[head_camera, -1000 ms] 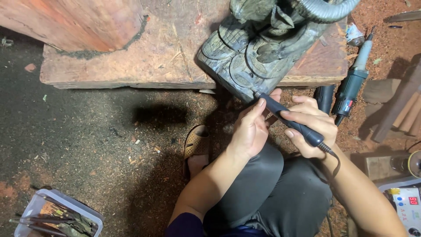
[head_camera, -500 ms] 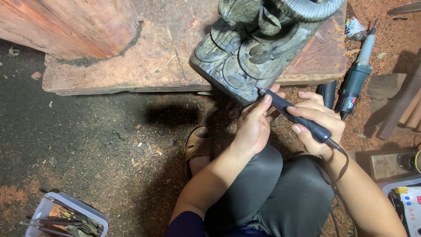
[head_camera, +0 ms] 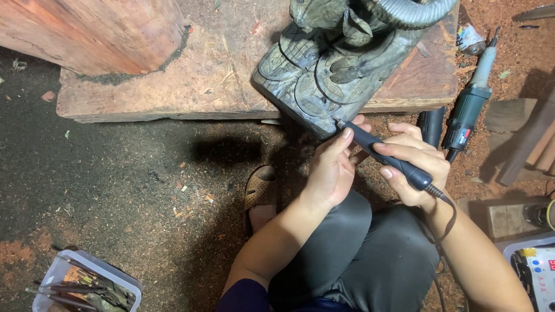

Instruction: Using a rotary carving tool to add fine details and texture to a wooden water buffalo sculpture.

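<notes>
A dark grey-green carved wooden figure (head_camera: 329, 75) stands on a low wooden slab (head_camera: 202, 69). My right hand (head_camera: 413, 164) grips a slim black corded rotary handpiece (head_camera: 384, 155) like a pen. The handpiece's tip touches the lower front corner of the carving's base. My left hand (head_camera: 332, 167) rests beside it, fingers steadying the front of the handpiece near the tip. Both forearms reach up from my lap, over grey trousers.
A green and grey power tool (head_camera: 471, 101) lies on the sawdust to the right, beside wood offcuts (head_camera: 529, 138). A reddish log (head_camera: 98, 32) stands at the slab's left end. A clear tub of tools (head_camera: 84, 286) sits bottom left, a control box (head_camera: 535, 271) bottom right, my sandalled foot (head_camera: 260, 190) below the slab.
The view has shifted slightly. My hands and the handpiece stay at the same corner of the carving, with only small movement of the tip.
</notes>
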